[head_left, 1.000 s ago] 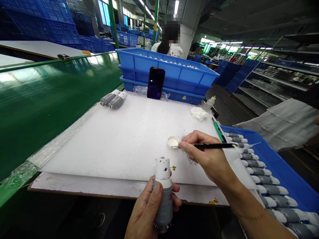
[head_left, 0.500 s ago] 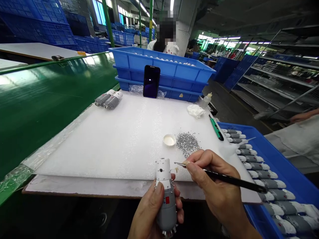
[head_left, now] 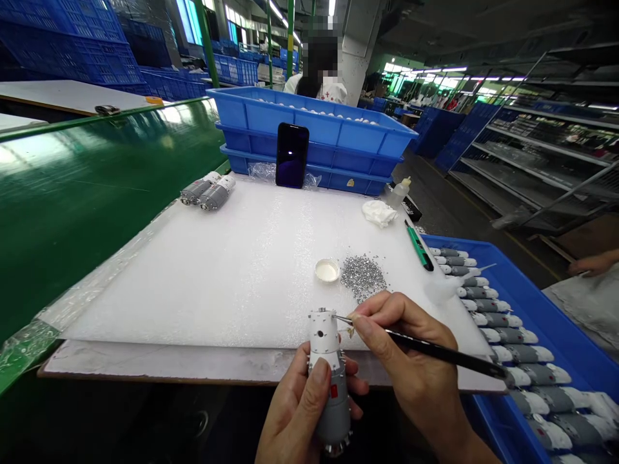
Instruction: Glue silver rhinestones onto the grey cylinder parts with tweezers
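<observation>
Grey and white, the cylindrical model (head_left: 338, 380) stands nearly upright in the left grip (head_left: 300, 407), closed round its grey lower part at the near edge of the tabletop (head_left: 169, 368). The right grip (head_left: 416, 356) pinches a slim black tool (head_left: 445, 352), its tip at the white upper end's right side; whether it touches is too fine to tell. Doing this well likely means bracing the model firmly, guiding the tip lightly and sparing the small side fittings (head_left: 343, 357).

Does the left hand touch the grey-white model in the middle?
Touching. The head view shows the left hand wrapped around the model, thumb lying across its front.
</observation>
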`<state>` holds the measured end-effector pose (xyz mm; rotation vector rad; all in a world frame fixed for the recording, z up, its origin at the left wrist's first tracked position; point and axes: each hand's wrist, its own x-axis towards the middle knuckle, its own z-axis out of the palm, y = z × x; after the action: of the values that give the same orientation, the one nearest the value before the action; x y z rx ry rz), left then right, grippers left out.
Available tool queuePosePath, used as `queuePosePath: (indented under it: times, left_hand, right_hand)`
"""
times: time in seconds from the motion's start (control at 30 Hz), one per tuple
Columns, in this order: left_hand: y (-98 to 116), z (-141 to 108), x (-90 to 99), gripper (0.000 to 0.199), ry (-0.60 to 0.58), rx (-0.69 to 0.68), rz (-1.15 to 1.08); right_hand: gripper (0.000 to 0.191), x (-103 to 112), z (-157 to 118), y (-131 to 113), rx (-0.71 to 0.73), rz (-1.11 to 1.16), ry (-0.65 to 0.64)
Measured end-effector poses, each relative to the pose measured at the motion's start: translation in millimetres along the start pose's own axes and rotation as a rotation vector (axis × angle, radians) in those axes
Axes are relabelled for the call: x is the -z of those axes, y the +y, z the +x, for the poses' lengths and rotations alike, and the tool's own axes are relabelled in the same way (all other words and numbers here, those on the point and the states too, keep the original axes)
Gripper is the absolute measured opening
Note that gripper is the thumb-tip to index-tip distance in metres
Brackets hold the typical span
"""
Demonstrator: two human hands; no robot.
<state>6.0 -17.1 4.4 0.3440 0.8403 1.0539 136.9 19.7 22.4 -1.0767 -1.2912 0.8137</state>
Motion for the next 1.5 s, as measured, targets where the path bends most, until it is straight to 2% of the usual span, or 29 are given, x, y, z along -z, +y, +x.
queuePosePath:
  times: [0.43,0.57,0.73,0.87,1.07,1.33,1.5]
  left_hand:
    - [1,0,1.0,0.041,-0.029,0.001,0.074]
    - [0,0,2.3,0.044,0.012,0.000,0.111]
    - [-1,0,3.5,0.041,0.109,-0.081,0.212]
    - [-2,0,5.0,0.040,0.127,-0.133,0.296]
    - [0,-2,6.6,0.027,0.149,-0.218,0.455]
    - [-1,-3,4.3,0.026,0.192,-0.242,0.462]
    - [-1,-4,-0.9,0.029,0.189,-0.218,0.410]
  right_hand:
    - [0.019,1,1,-1,0.003,-0.029,-0.014]
    - [0.020,1,2,-2,0.005,-0.041,-0.026]
    - [0.020,1,2,-3,0.009,-0.048,-0.022]
    - [0.021,-1,3,-5,0.015,-0.048,-0.034]
    - [0.021,-4,3,-6,0.018,-0.047,-0.029]
    - [0.022,-7,2,-6,-0.015,-0.026,-0.011]
    - [0.022,-15,-1,-8,-0.007,-0.014,0.063]
